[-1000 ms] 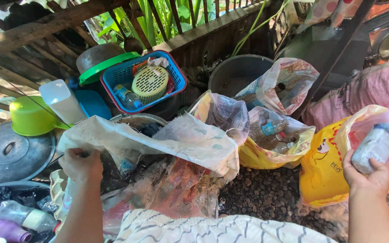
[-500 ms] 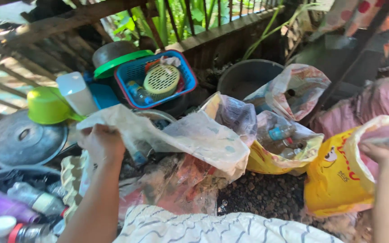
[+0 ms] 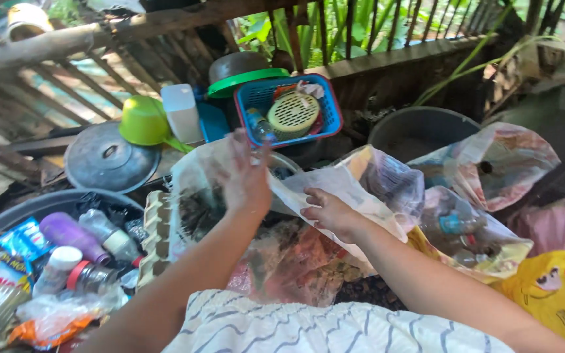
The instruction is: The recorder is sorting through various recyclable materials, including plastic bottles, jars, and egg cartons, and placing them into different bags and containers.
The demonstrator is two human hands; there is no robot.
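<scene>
Hands are working at a pale woven sack (image 3: 335, 196) whose mouth is lying open toward the person, its long side stretching from lower left to upper right across the pile. The left hand (image 3: 246, 176) is raised over the sack's left rim with its fingers (image 3: 242, 145) spread and pointing up toward the blue basket (image 3: 325, 124); whether they are pinching the rim is impossible to tell, since the back of the hand is covering it. The right hand (image 3: 328, 212) is lying on the sack's upper flap, fingers curled loosely over the cloth and pressing it down, not clenched.

Just beyond the sack, a round yellow strainer (image 3: 293, 114) is sitting in the blue basket, with a green lid (image 3: 246, 82) and a dark pot behind it. A lime-green bowl (image 3: 144, 121) and a grey metal lid (image 3: 109, 160) are resting to the left. A grey tub (image 3: 8, 219) at lower left is holding a purple bottle (image 3: 70, 234) lying on its side, pointing up-left. Clear bags of bottles (image 3: 456, 225) and a yellow bag (image 3: 560, 294) are crowding the right.
</scene>
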